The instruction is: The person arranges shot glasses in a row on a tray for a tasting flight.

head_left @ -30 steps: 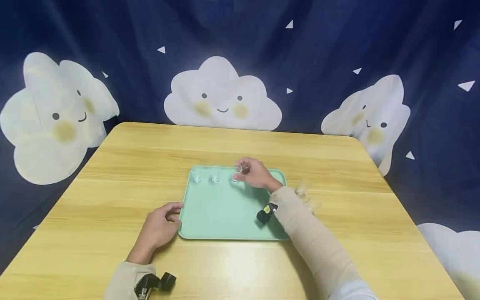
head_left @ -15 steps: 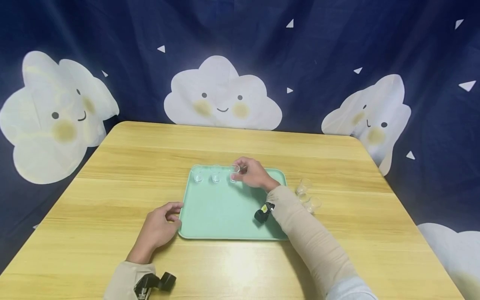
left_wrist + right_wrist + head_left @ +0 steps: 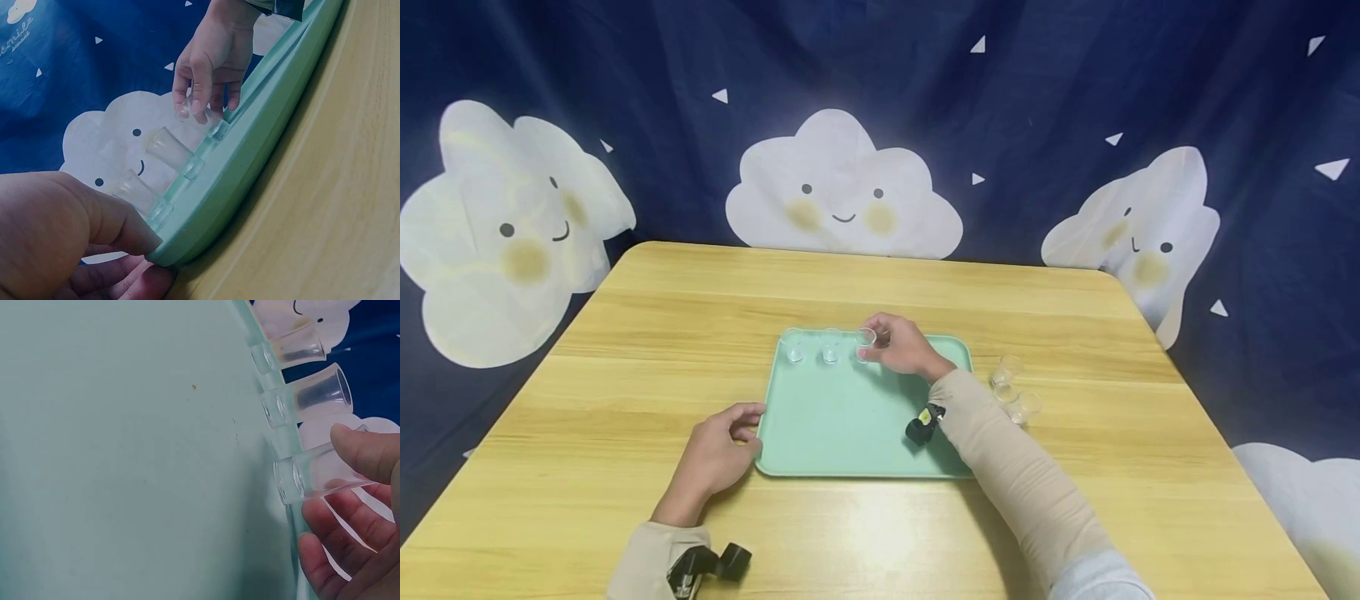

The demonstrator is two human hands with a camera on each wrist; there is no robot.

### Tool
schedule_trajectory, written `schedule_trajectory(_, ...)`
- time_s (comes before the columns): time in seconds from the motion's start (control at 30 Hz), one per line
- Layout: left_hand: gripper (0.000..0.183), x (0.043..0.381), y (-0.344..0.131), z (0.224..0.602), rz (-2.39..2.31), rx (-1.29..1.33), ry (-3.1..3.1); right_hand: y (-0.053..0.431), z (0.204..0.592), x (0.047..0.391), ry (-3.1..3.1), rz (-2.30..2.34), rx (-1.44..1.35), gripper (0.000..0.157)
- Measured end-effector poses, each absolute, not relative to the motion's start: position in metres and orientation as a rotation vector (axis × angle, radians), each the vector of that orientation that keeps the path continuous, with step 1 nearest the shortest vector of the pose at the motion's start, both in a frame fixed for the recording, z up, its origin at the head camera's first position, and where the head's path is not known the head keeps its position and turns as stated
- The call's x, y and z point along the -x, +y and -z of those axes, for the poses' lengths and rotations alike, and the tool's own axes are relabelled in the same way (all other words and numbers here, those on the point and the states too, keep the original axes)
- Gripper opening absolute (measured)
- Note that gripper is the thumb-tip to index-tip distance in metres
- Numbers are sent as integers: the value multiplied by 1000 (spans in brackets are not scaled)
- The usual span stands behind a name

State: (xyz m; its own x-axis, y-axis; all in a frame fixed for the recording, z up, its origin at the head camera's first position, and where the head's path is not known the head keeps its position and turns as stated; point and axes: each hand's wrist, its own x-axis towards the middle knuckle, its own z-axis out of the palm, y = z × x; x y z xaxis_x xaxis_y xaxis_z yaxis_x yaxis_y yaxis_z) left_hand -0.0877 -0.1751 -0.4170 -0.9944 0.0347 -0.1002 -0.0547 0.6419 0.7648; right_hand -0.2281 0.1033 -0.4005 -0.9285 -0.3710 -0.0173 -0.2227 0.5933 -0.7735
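A mint-green tray (image 3: pixel 850 425) lies on the table, with three clear shot glasses standing along its far edge. My right hand (image 3: pixel 906 346) pinches the rightmost shot glass (image 3: pixel 309 478) between thumb and fingers; its thick base appears to be on the tray. To its left are the middle shot glass (image 3: pixel 831 350) and the leftmost shot glass (image 3: pixel 794 350), untouched and upright. My left hand (image 3: pixel 718 450) grips the tray's left edge; in the left wrist view the thumb lies on the rim and the other fingers are below it.
On the table right of the tray, several more clear glasses cluster, among them a far glass (image 3: pixel 1004 372) and a near glass (image 3: pixel 1023 408). My right forearm (image 3: pixel 1015 475) crosses the tray's right side. A dark blue curtain (image 3: pixel 1015 100) with clouds hangs behind the table (image 3: pixel 865 542).
My right hand has shifted slightly left with the rightmost shot glass, bringing it closer to the middle one. My left hand stays at the tray's edge.
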Motion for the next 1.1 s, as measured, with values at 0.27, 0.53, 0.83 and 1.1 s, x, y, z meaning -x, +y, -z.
schedule_trajectory(0.27,42,86,-176,418,-1282,15,2753,103,401,226,2629,1251,517,38)
schedule_trajectory(0.53,43,83,-176,419,-1293,14,2744,112,398,224,2603,1235,543,45)
schedule_trajectory(0.83,43,86,-176,418,-1295,5,2743,135,379,225,2568,1236,579,45)
schedule_trajectory(1.1,43,87,-176,418,-1293,7,2739,160,362,224,2525,1272,576,43)
